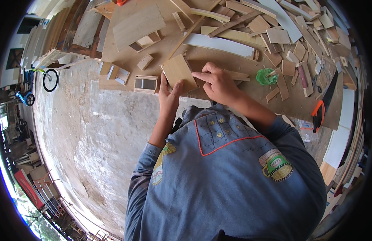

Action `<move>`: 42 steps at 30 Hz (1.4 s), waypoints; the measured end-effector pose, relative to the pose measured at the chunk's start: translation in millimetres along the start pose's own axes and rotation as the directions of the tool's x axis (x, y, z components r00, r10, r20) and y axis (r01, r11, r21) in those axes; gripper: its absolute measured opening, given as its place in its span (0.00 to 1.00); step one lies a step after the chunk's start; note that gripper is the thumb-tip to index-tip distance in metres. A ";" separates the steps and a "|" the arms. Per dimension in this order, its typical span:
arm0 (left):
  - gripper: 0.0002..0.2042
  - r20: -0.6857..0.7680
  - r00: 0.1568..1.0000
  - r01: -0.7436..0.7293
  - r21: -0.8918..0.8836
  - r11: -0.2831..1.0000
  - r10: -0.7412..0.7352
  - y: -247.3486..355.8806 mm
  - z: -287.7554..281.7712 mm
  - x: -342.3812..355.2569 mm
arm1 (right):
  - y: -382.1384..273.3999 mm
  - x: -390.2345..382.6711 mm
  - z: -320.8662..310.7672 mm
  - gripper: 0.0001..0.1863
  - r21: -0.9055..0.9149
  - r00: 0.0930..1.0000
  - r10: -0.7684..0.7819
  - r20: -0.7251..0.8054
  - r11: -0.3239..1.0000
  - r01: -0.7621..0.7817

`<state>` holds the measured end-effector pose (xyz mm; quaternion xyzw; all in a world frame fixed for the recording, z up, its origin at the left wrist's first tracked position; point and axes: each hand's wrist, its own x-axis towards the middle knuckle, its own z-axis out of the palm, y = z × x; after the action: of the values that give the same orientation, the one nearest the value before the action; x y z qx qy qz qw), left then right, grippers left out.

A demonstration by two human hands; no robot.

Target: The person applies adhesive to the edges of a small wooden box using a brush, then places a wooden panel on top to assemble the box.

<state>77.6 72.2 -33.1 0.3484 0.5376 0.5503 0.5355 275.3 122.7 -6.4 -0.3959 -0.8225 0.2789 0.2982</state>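
Observation:
A rectangular light wooden panel (179, 71) is tilted up at the near edge of the workbench, and my left hand (170, 89) grips its lower left side, thumb on the face. At the panel's right edge is my right hand (218, 83), index finger stretched out to touch it and the other fingers curled. I make out nothing in that hand. Just left of my left hand sits a small open wooden box frame (146, 84). A small wood block (145, 62) lies behind it, and another small box piece (118, 74) stands further left.
The workbench (113, 56) carries a large thin board (138, 26), a long white strip (220, 45) and piled offcuts (279, 36) at the right. A green cup (266, 76) and a handsaw with an orange handle (319, 115) are on the right. Concrete floor (101, 136) stretches left.

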 end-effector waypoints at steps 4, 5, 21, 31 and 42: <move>0.36 0.000 1.000 0.022 -0.013 1.000 -0.022 0.4 -0.3 -1.2 | 2.1 -0.9 -0.5 0.27 0.039 0.999 -0.009 -0.042 0.999 0.010; 0.36 0.002 1.000 0.017 -0.005 1.000 -0.017 0.6 -0.2 -1.6 | 1.6 -0.2 -0.2 0.27 0.026 0.997 -0.030 -0.069 0.999 0.032; 0.36 0.005 0.999 0.049 0.025 0.998 -0.049 5.0 -3.3 -0.8 | 1.2 17.5 5.9 0.22 0.123 0.936 0.345 0.073 0.928 -0.352; 0.34 0.106 0.986 0.137 -0.063 0.989 -0.130 4.1 -17.7 7.2 | 27.3 28.1 41.1 0.37 0.474 0.847 0.426 0.316 0.703 -0.530; 0.40 0.067 0.997 0.051 -0.091 0.995 -0.045 14.2 -10.9 -3.3 | 6.1 17.1 30.0 0.45 0.699 0.846 0.409 0.341 0.492 -0.519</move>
<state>64.8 68.8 -20.7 0.3277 0.5023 0.5500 0.5813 248.2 133.2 -26.0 -0.4177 -0.5023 0.6964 0.2970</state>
